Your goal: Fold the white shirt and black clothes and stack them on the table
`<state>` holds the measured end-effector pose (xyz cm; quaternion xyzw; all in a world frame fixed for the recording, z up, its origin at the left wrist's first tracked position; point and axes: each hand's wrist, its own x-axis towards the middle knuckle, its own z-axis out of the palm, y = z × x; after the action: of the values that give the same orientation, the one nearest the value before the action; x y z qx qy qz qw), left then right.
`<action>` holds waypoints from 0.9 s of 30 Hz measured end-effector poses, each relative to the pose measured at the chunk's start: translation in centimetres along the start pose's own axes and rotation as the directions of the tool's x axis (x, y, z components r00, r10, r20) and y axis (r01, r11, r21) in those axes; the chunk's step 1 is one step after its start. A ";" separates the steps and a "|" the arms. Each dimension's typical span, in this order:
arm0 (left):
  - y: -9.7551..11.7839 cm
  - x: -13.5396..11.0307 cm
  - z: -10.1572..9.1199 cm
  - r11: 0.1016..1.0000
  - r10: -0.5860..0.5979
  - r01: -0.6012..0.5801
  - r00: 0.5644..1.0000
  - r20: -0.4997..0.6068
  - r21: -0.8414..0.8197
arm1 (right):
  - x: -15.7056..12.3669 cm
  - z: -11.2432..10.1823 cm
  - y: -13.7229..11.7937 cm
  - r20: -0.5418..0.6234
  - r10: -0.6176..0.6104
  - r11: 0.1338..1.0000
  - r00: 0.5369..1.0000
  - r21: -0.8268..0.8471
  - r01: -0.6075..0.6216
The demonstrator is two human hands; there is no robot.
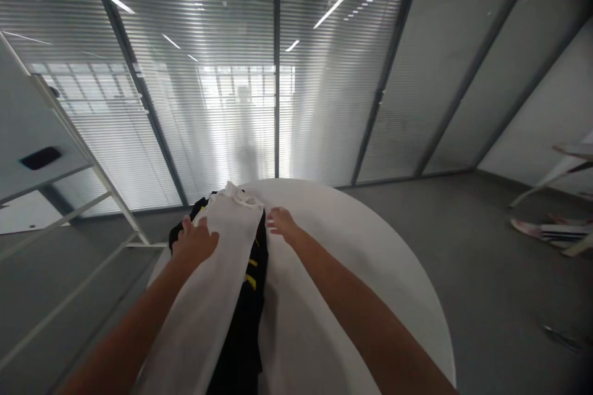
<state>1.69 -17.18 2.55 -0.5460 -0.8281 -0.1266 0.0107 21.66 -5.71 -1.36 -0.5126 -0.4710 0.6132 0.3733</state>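
A white garment (222,265), folded into a long strip with a bunched collar-like far end, lies over a black garment (241,327) with yellow markings. The black cloth shows along the right side and at the far left corner. My left hand (193,241) rests, fingers spread, at the left edge of the white garment near its far end. Just right of the pile, my right hand (281,223) has its fingers apart and slightly bent, holding nothing. Whether its fingertips touch the cloth I cannot tell.
The pile lies on a round white table (393,265). Left of it stands a whiteboard on a pale metal frame (115,197). Glass partitions with blinds (319,117) rise behind. At the far right are shoes (551,232) by white furniture legs (537,188).
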 end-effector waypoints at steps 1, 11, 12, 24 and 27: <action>0.3 -0.8 1.2 1.000 -0.004 0.004 1.000 -0.022 0.020 | -0.4 -0.8 1.2 0.031 0.008 1.000 0.999 -0.025 -0.008; 11.6 -7.0 6.9 0.837 0.544 -0.539 0.839 0.031 -0.092 | -4.8 -12.0 6.7 0.114 -0.271 0.807 0.956 -0.514 0.290; 12.4 -7.4 7.6 0.820 0.568 -0.562 0.822 0.040 -0.106 | -5.4 -13.1 7.0 0.128 -0.334 0.729 0.934 -0.594 0.342; 8.9 -9.7 14.3 0.814 0.580 -0.577 0.807 0.113 -0.065 | -11.3 -19.5 12.4 0.102 -0.358 0.064 0.928 -0.989 0.134; 9.1 -9.9 14.2 0.817 0.577 -0.574 0.810 0.102 -0.063 | -11.2 -19.7 13.0 0.119 -0.360 0.052 0.925 -0.988 0.147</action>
<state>15.63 -19.58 -10.93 -0.7774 -0.6214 -0.0974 -0.0078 43.46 -16.00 -11.32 -0.5841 -0.8080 0.0219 0.0734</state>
